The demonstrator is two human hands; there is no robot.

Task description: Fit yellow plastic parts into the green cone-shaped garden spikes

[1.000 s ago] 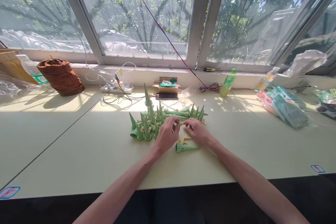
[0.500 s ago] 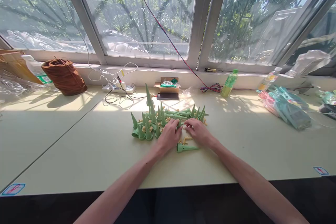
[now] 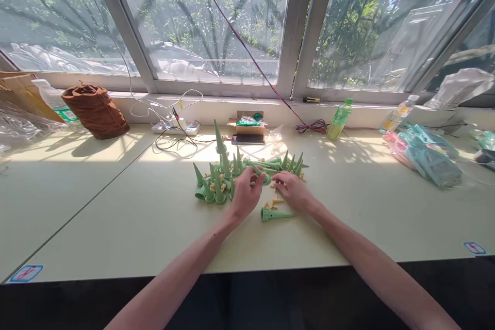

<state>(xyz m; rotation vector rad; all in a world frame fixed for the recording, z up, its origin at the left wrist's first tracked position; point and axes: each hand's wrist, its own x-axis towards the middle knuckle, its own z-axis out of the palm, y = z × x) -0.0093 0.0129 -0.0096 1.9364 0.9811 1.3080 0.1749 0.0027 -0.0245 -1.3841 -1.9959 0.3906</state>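
My left hand is closed on a green plastic spike, its wide end facing right and its tip tilted up to the left. My right hand is beside that wide end, thumb and fingertips pinched together. Whatever sits between them is too small to make out. Below the hands several small beige plastic pieces lie on the table. A single green spike rests on its side there, wide end to the left. Left of my hands stands a cluster of upright green spikes with beige pieces among them.
More green spikes lie behind my hands. At the back are a phone, a small cardboard box, a power strip with cables and a green bottle. A brown bag stands left; bagged items lie right.
My left hand has turned and lifted slightly, tilting the spike from upright toward the left, so its wide end now faces my right hand. The right hand stays nearly in place.
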